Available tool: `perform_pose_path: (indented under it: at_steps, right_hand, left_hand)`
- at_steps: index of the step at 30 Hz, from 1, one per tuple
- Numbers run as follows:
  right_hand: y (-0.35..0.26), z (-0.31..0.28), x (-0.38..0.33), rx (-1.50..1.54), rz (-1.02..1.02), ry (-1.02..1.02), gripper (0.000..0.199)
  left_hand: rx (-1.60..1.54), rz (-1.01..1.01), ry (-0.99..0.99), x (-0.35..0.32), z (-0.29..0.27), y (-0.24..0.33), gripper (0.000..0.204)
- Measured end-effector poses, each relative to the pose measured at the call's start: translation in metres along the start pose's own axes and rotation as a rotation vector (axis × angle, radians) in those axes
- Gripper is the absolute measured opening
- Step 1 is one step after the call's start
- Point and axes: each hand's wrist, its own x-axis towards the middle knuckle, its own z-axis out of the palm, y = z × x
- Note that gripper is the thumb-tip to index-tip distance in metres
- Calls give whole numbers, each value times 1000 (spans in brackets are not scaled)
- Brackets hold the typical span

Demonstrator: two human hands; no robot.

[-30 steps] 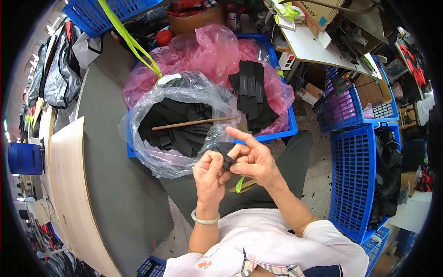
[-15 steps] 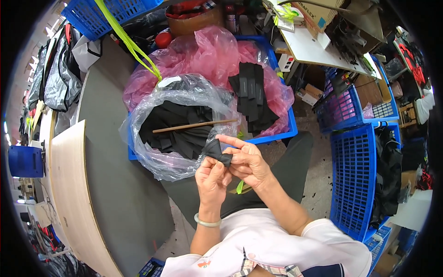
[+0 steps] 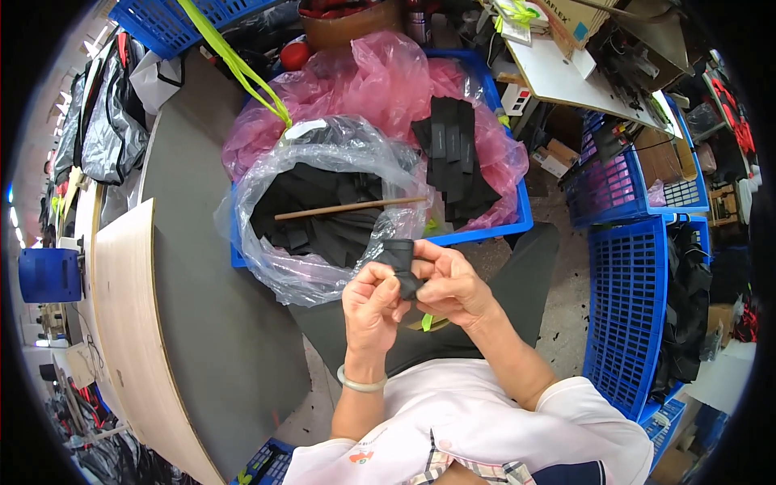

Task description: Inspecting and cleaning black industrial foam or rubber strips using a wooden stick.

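Between my two hands is a small black fabric strip (image 3: 398,257), partly folded over, its upper end standing up. My left hand (image 3: 373,297) pinches its lower left side between thumb and fingers. On the other side my right hand (image 3: 449,284) grips the lower right edge, fingers curled around it. Just beyond lies a clear plastic bag (image 3: 275,273), open at the top, with many black fabric strips (image 3: 315,194) inside. A thin brown stick (image 3: 347,208) rests across the bag's mouth. More black strips (image 3: 453,162) lie in a stack to the right, on pink plastic.
A blue crate (image 3: 517,212) holds the bag and the pink plastic sheeting (image 3: 380,73). Blue baskets (image 3: 622,299) stand at the right, one with black material. A grey surface (image 3: 218,323) and a wooden board (image 3: 133,315) lie left. Yellow-green bands (image 3: 242,77) hang over the crate.
The black strip has turned more upright in my hands, and my right index finger, earlier stretched out, is now curled against it. The whole view has shifted slightly.
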Motion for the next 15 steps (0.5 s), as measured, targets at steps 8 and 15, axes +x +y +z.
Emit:
perform_pose_path:
  at_steps: [8,15]
  right_hand:
    - [-4,2,6,77,-169,99,53]
    - [-7,0,2,-480,-298,246,58]
  left_hand:
    - [173,136,102,8,1,-7,12]
    - [647,341,146,5,-3,-2,15]
